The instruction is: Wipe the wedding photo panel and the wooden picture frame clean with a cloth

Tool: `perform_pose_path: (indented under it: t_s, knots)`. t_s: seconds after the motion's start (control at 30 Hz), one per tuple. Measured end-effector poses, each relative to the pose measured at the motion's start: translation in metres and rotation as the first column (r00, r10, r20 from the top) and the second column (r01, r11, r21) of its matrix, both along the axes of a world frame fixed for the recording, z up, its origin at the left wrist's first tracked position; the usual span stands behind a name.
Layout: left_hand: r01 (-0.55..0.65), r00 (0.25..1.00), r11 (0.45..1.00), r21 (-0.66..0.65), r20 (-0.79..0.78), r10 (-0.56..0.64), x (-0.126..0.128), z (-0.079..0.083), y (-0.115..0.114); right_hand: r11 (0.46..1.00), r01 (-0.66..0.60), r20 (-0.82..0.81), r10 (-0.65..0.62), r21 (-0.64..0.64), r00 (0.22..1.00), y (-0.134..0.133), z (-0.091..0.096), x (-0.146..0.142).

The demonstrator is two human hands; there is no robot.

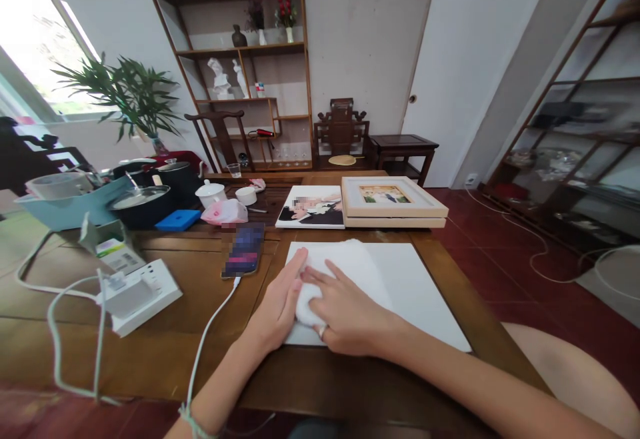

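A white board (415, 285) lies flat on the wooden table (200, 292) in front of me. A white cloth (345, 269) rests on its left half. My left hand (277, 305) lies flat at the board's left edge, fingers stretched out and touching the cloth's side. My right hand (343, 312), with a ring on one finger, presses down on the near end of the cloth, fingers extended over it. Neither hand grips anything.
A phone (243, 249) on a white cable lies left of the board. A white power strip (140, 295) sits further left. Behind are a photo print (313, 207), stacked picture frames (393, 202), cups, pots and a blue tub (70, 205). Shelves stand at the back wall.
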State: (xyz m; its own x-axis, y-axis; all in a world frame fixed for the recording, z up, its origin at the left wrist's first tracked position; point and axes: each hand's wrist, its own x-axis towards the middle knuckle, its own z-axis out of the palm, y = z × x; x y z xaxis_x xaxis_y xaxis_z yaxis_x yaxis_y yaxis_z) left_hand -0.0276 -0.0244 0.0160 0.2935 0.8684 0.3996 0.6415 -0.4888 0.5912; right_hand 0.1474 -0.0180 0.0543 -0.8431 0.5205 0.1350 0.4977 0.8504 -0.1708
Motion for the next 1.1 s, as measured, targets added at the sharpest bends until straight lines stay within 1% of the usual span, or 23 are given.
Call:
perform_pose_path:
  t_s: [0.07,0.13,0.2,0.23,0.3,0.4,0.47,0.53,0.6,0.63,0.7,0.73,0.8,0.87,0.93,1.0,1.03,1.1]
  knots:
    - [-0.005,1.000,1.000,0.009,0.015,0.005,-0.001,-0.001,0.001,0.988,-0.152,-0.010,0.152,-0.034,0.988,-0.011,0.004,0.008]
    - [-0.014,1.000,1.000,0.006,0.003,0.014,0.000,-0.001,0.001,0.964,-0.253,-0.033,0.251,-0.085,0.968,-0.023,0.011,0.019]
    - [-0.023,0.999,1.000,-0.021,-0.029,0.022,0.001,0.000,0.000,0.949,-0.279,-0.045,0.276,-0.145,0.960,-0.034,0.018,0.032]
    - [-0.025,0.998,0.999,-0.039,-0.051,0.023,0.002,0.001,0.000,0.950,-0.260,-0.047,0.255,-0.174,0.966,-0.039,0.021,0.038]
    - [-0.022,0.995,0.997,-0.073,-0.101,0.014,0.003,0.003,-0.001,0.964,-0.153,-0.040,0.148,-0.219,0.988,-0.043,0.025,0.050]
    - [0.002,0.986,0.996,-0.093,-0.164,-0.017,0.006,0.004,-0.001,0.971,0.096,0.019,-0.094,-0.218,0.995,-0.034,0.026,0.064]
    - [0.009,0.983,0.995,-0.095,-0.183,-0.026,0.007,0.005,0.000,0.948,0.248,0.059,-0.241,-0.198,0.969,-0.017,0.025,0.066]
    - [0.008,0.982,0.996,-0.094,-0.190,-0.026,0.008,0.005,0.000,0.908,0.363,0.060,-0.359,-0.209,0.931,0.007,0.025,0.062]
    - [0.003,0.981,0.995,-0.095,-0.192,-0.022,0.008,0.005,0.000,0.876,0.419,0.038,-0.423,-0.239,0.905,0.032,0.026,0.048]
    - [0.002,0.981,0.995,-0.096,-0.192,-0.021,0.008,0.005,0.000,0.874,0.418,0.025,-0.426,-0.246,0.905,0.045,0.026,0.039]
    - [0.001,0.983,0.996,-0.093,-0.185,-0.018,0.008,0.005,0.001,0.889,0.384,0.009,-0.394,-0.249,0.919,0.066,0.028,0.016]
    - [0.002,0.984,0.996,-0.086,-0.179,-0.018,0.008,0.006,0.001,0.903,0.348,0.004,-0.358,-0.252,0.934,0.075,0.029,0.004]
    - [0.018,0.986,0.998,-0.060,-0.165,-0.027,0.009,0.007,0.001,0.930,0.251,0.004,-0.259,-0.268,0.966,0.087,0.032,-0.017]
    - [0.030,0.988,0.999,-0.036,-0.153,-0.035,0.009,0.009,0.001,0.945,0.142,0.012,-0.145,-0.295,0.989,0.091,0.035,-0.032]
    - [0.025,0.988,0.999,-0.035,-0.150,-0.030,0.009,0.010,0.000,0.943,0.060,0.022,-0.055,-0.326,0.998,0.090,0.038,-0.038]
    - [0.020,0.987,0.999,-0.050,-0.156,-0.028,0.009,0.010,-0.001,0.936,0.028,0.031,-0.018,-0.350,0.999,0.089,0.041,-0.035]
    - [0.022,0.987,0.998,-0.056,-0.159,-0.031,0.009,0.010,-0.001,0.934,0.034,0.037,-0.022,-0.355,0.999,0.089,0.042,-0.031]
    - [0.025,0.987,0.998,-0.063,-0.157,-0.034,0.009,0.008,-0.001,0.935,0.087,0.048,-0.075,-0.344,0.996,0.090,0.043,-0.020]
